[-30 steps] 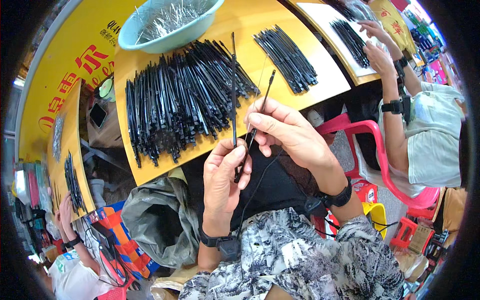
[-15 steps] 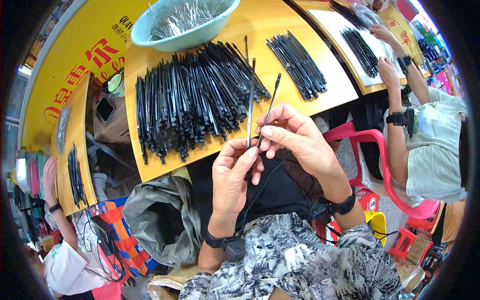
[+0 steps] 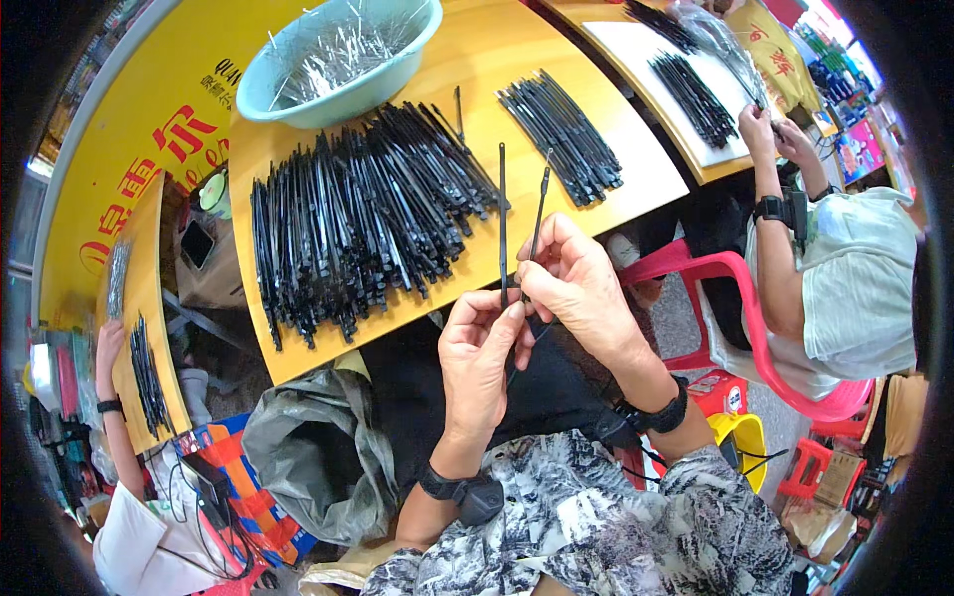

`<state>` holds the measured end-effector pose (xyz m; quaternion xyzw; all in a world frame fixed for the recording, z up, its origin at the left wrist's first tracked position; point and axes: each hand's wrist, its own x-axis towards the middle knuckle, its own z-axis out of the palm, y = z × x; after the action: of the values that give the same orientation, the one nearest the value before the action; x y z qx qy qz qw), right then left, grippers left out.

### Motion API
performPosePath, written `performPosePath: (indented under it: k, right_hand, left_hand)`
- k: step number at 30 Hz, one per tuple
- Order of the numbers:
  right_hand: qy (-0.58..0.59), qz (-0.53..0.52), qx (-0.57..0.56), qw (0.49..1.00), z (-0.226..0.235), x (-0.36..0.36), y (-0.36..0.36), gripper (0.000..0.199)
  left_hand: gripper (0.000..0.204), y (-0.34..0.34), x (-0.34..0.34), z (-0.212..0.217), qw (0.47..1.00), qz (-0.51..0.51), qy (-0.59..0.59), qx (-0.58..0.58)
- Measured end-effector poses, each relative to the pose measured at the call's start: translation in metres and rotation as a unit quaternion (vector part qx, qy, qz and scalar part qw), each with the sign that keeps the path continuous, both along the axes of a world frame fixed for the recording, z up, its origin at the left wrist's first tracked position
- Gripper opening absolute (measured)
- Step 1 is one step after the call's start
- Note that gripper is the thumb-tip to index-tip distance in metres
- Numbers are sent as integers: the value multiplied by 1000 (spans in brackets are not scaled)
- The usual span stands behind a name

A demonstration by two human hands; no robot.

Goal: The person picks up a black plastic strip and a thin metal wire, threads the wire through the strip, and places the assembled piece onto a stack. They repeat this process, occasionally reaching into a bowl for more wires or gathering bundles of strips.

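My left hand point(image 3: 479, 360) pinches a thin black strip point(image 3: 503, 214) that stands nearly upright, a small hole at its tip. Between the thumb and fingers of my right hand point(image 3: 579, 298) is a second slim black strip point(image 3: 542, 199), leaning slightly right. A thin pale point shows at its top end; I cannot tell what it belongs to. The fingertips of both hands almost meet at the strips' lower ends, which they partly hide. Beyond my hands, a wide heap of black strips point(image 3: 348, 228) covers the yellow table point(image 3: 467, 70). A smaller, neater bundle of strips point(image 3: 561, 139) lies to its right.
A light-blue basin point(image 3: 343, 109) of thin silvery pieces stands at the table's far side. An open grey bag point(image 3: 323, 447) is below left. At right, a co-worker sits on a pink chair point(image 3: 760, 328) beside another table with strips; another person's arm point(image 3: 111, 387) reaches in at left.
The view has shifted, moving the table slightly left and down. The strips in my hands have come closer together at the tops and stand more upright. The co-worker's hands at right have moved together.
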<state>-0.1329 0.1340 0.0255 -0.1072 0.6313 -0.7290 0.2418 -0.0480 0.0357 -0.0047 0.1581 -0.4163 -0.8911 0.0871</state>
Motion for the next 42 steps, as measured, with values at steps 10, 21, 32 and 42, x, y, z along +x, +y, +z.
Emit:
performPosePath:
  k: [10,21,32,42]
  right_hand:
    - [269,-76,188,942,-2,-9,10,33]
    - [477,-198,473,714,-21,-135,17,25]
    - [434,-41,346,831,-11,-96,-23,20]
    - [349,-15,404,846,-14,-85,-39,18]
  left_hand:
    - [19,16,-26,-7,998,-56,-7,38]
    - [20,6,-5,-9,991,-112,-35,-64]
    - [20,-10,10,-14,993,-93,-53,-47]
    - [20,-16,17,-8,996,-65,-37,-42]
